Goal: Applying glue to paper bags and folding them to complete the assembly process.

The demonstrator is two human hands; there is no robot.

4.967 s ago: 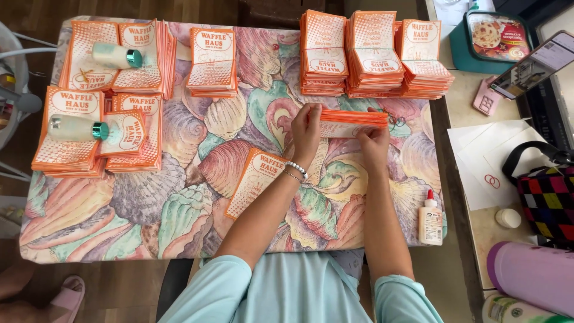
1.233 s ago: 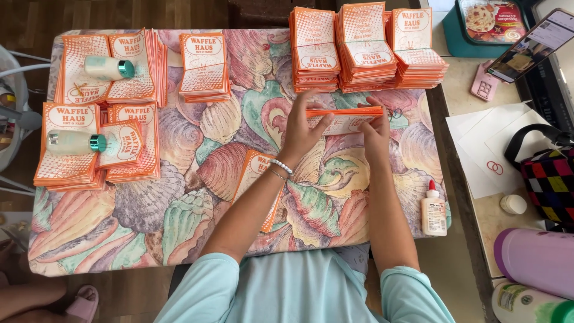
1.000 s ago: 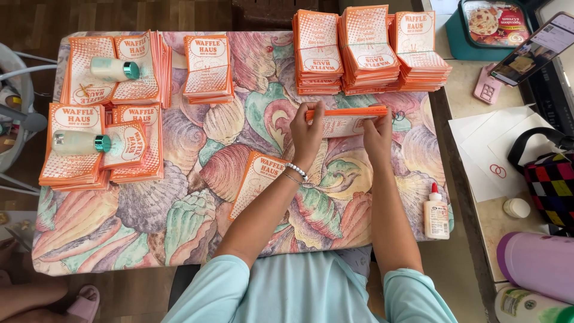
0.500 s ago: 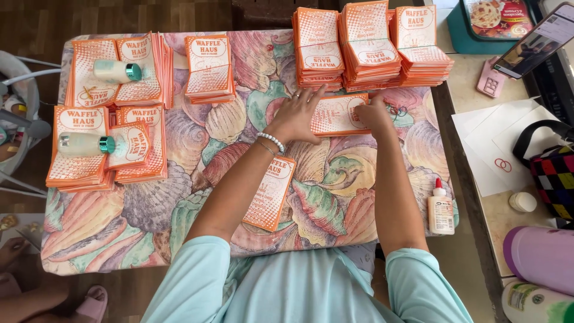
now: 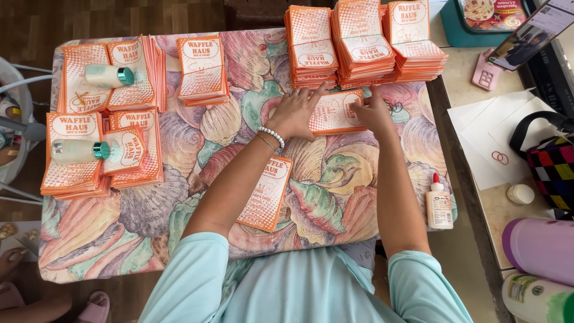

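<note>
My left hand and my right hand press down on the two ends of a small stack of orange-and-white printed cards lying flat on the shell-patterned table cover. Fingers of both hands are spread over the cards. Just beyond them stand three tall piles of the same cards. A single flat card sheet lies under my left forearm. A beaded bracelet is on my left wrist.
More card piles sit at the left, two weighted by white bottles with teal caps. A glue bottle stands at the right table edge. A side counter holds papers, a phone, a bag and a purple bottle.
The stack was held on edge between both hands and tapped; it has been laid flat on the table and both hands now press on it.
</note>
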